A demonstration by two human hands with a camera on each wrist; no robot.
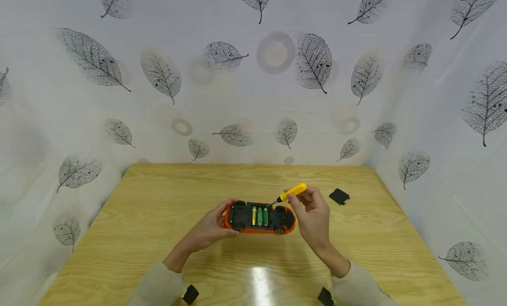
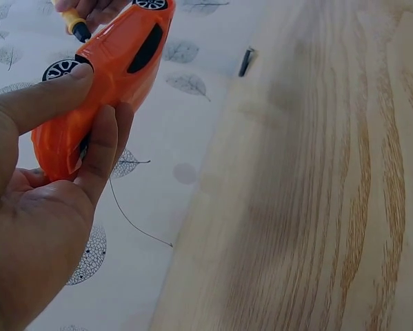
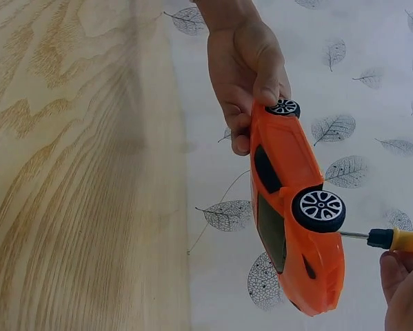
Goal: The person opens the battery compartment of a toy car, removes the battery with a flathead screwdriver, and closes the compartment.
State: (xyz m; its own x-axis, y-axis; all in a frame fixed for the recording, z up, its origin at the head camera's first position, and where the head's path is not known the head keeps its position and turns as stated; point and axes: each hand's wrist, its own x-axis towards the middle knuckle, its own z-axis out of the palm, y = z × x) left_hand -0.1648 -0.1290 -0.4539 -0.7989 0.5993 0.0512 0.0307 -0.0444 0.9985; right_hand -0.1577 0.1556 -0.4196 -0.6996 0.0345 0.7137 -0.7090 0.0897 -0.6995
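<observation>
An orange toy car (image 1: 282,218) is held underside up above the table, its battery compartment uncovered. Several green and gold batteries (image 1: 259,216) lie side by side in that compartment. My left hand (image 1: 207,226) grips one end of the car, thumb by a wheel (image 2: 60,69) and fingers along the body. My right hand (image 1: 314,215) holds a yellow-handled screwdriver (image 1: 295,190). Its shaft (image 3: 354,235) points at the edge of the compartment beside the batteries; the wheel hides the tip in the right wrist view.
A black battery cover (image 1: 339,196) lies on the wooden table (image 1: 178,182) to the right of my right hand. Behind the table hangs a white cloth (image 1: 245,99) printed with leaves. Black wrist devices (image 1: 191,294) show near both sleeves.
</observation>
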